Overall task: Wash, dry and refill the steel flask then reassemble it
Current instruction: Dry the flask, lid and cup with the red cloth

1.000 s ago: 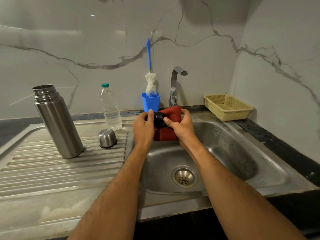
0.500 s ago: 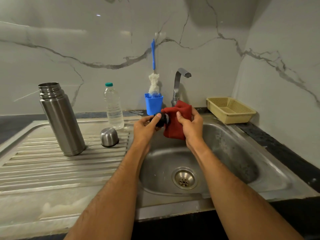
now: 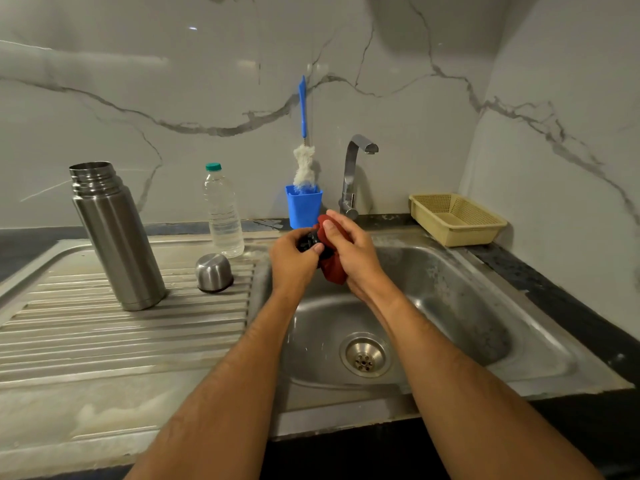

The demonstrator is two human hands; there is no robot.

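Walls: grey-veined marble cladding (image 3: 415,64) meets in a corner behind the dark tabletop (image 3: 554,282).
Sink: a steel sink (image 3: 450,299) with a ribbed drainboard (image 3: 121,334) on the left, likely used so wet parts can drip dry.
Steel flask: the flask body (image 3: 116,237) stands upright and open-mouthed on the drainboard, well left of the hands, probably left to air.
Tap: the tap (image 3: 351,174) rises behind the basin; no water can be seen running.
Basket: a yellow basket (image 3: 460,225) sits at the back right corner.
Water bottle: a clear bottle (image 3: 223,211) stands near the wall, plausibly the refill supply.
Brush: a bottle brush (image 3: 304,150) stands in a blue holder (image 3: 304,211).
Cup lid: the steel cup (image 3: 214,271) rests mouth-down beside the flask.
Left hand: the left hand (image 3: 292,263) grips a small black stopper (image 3: 307,241) over the basin.
Right hand: the right hand (image 3: 353,251) curls round a red cloth (image 3: 334,270) pressed to the stopper, apparently drying it.
Hidden: most of the stopper is covered by fingers and cloth; its shape is unclear.
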